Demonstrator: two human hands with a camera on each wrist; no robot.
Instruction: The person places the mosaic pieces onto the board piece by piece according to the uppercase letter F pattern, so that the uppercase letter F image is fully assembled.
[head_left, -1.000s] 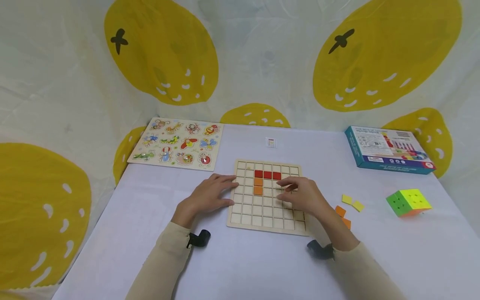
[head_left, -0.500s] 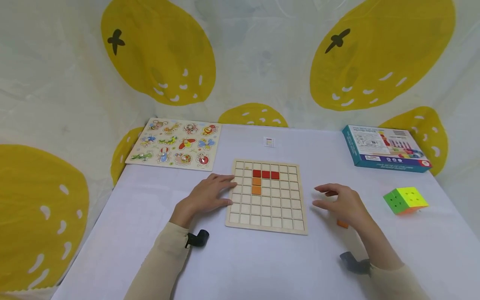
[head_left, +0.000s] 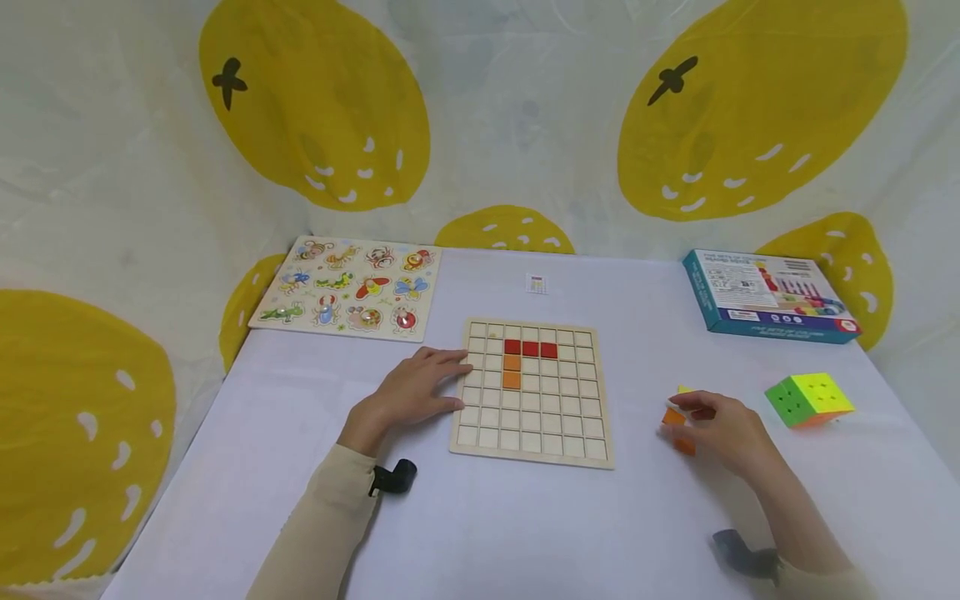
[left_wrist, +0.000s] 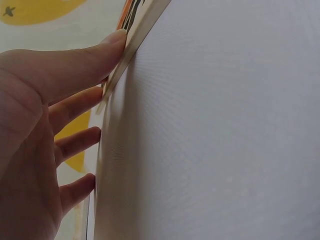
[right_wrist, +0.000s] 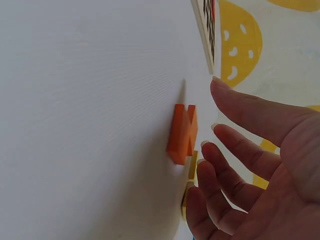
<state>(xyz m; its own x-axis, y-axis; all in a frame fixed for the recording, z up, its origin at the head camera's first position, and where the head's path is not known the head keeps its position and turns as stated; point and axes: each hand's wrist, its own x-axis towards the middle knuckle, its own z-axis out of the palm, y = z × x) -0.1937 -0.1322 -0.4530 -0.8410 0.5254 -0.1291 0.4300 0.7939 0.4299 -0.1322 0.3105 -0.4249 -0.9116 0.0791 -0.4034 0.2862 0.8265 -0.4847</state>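
Note:
A wooden grid board (head_left: 562, 419) lies mid-table, with several red tiles (head_left: 530, 348) in a row and orange tiles (head_left: 512, 380) below their left end. My left hand (head_left: 411, 398) rests at the board's left edge, fingers spread. In the left wrist view its thumb (left_wrist: 100, 59) meets the board's rim. To the right of the board, my right hand (head_left: 723, 433) hovers at two loose orange tiles (head_left: 684, 446), thumb and fingers apart. The right wrist view has these orange tiles (right_wrist: 181, 135) just off the fingertips, with yellow tiles (right_wrist: 192, 170) behind, partly covered by fingers.
An insect puzzle board (head_left: 348, 287) lies at the back left. A small printed card (head_left: 537, 283) is behind the grid board. On the right are a boxed toy (head_left: 772, 296) and a puzzle cube (head_left: 810, 400). Lemon-patterned cloth (head_left: 525, 125) hangs behind the table.
My right hand has moved from over the grid board rightward to the loose orange tiles, covering most of the yellow ones. The left hand stays at the board's edge.

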